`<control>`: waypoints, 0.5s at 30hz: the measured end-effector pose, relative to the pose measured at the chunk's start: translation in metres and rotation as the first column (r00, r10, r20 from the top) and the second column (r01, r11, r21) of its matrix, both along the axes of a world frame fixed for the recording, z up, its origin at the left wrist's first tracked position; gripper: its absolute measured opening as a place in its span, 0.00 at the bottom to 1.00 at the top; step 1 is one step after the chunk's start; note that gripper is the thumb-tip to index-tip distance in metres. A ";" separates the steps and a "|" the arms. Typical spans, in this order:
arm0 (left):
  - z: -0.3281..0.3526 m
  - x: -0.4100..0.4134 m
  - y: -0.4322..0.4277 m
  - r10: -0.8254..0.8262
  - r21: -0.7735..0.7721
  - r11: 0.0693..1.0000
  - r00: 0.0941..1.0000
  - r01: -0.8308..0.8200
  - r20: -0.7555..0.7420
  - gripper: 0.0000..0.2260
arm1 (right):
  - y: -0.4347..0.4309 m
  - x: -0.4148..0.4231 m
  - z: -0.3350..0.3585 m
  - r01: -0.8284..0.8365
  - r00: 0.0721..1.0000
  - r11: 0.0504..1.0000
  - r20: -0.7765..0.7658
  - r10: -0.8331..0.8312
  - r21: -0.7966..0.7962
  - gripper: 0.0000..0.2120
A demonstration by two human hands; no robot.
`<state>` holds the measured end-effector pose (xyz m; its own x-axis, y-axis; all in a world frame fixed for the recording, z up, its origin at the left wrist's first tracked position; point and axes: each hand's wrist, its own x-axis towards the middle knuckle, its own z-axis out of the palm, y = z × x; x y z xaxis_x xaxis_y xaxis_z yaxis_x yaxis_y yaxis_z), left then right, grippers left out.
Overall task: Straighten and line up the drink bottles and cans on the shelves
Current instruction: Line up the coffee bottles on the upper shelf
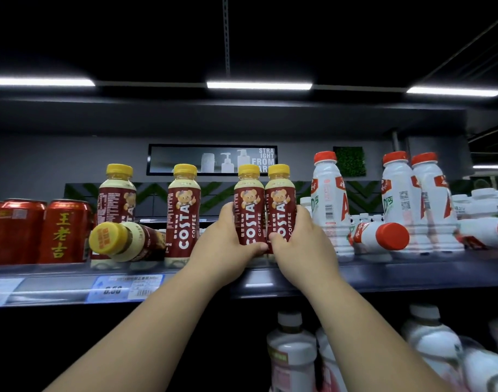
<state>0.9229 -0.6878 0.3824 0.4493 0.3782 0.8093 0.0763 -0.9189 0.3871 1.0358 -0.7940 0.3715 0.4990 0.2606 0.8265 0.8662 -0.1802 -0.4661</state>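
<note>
Two upright Costa coffee bottles with yellow caps stand side by side at the middle of the top shelf (383, 274). My left hand (222, 244) grips the left bottle (249, 205) and my right hand (301, 244) grips the right bottle (280, 205). Another Costa bottle (183, 213) stands upright to the left, and one more (116, 199) stands further back. A fifth Costa bottle (123, 240) lies on its side, cap toward me. Red cans (62, 230) stand at the far left.
White milk bottles with red caps stand at the right (328, 199), (397, 199), and two lie tipped over (380, 236), (485, 232). A price tag (126, 287) hangs on the shelf edge. More white bottles (291, 349) fill the shelf below.
</note>
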 end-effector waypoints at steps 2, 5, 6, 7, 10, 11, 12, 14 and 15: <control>0.000 0.000 0.001 -0.006 0.006 1.000 1.000 0.006 0.006 0.36 | 0.000 -0.002 -0.001 0.005 1.000 1.000 0.000 -0.005 0.013 0.17; -0.003 0.002 -0.003 -0.026 0.041 0.999 0.998 0.023 0.065 0.35 | -0.001 -0.002 -0.002 -0.005 1.000 0.999 0.003 0.004 0.039 0.17; -0.005 0.001 -0.005 -0.033 0.061 0.998 0.994 0.027 0.101 0.35 | -0.001 -0.002 -0.002 -0.014 1.000 0.998 0.010 0.014 0.058 0.18; -0.008 -0.001 -0.006 -0.032 0.094 0.995 0.991 0.020 0.131 0.35 | -0.001 -0.002 -0.002 -0.030 0.999 0.996 0.017 0.029 0.079 0.20; -0.018 -0.024 -0.011 0.015 0.273 0.961 0.991 -0.052 0.134 0.37 | -0.004 -0.005 -0.005 -0.075 0.996 0.982 0.067 0.064 0.171 0.25; -0.021 -0.036 -0.013 0.028 0.350 0.934 0.990 -0.074 0.136 0.36 | -0.007 -0.007 -0.007 -0.076 0.993 0.973 0.109 0.053 0.218 0.25; -0.024 -0.051 -0.014 0.039 0.418 0.903 0.988 -0.098 0.148 0.34 | -0.007 -0.013 -0.010 -0.087 0.984 0.959 0.177 0.039 0.271 0.25; -0.030 -0.083 -0.012 0.031 0.505 0.851 0.973 -0.146 0.229 0.30 | -0.004 -0.034 -0.016 -0.157 0.952 0.917 0.304 0.042 0.367 0.22; -0.034 -0.099 -0.008 0.013 0.524 0.834 0.956 -0.172 0.293 0.28 | 0.002 -0.048 -0.019 -0.213 0.938 0.899 0.338 0.078 0.383 0.21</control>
<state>0.8243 -0.6957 0.3489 0.1725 -0.1245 0.9771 0.1392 -0.9789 -0.1493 0.9883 -0.7922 0.3521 0.1859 -0.0828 0.9791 0.9785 0.1063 -0.1768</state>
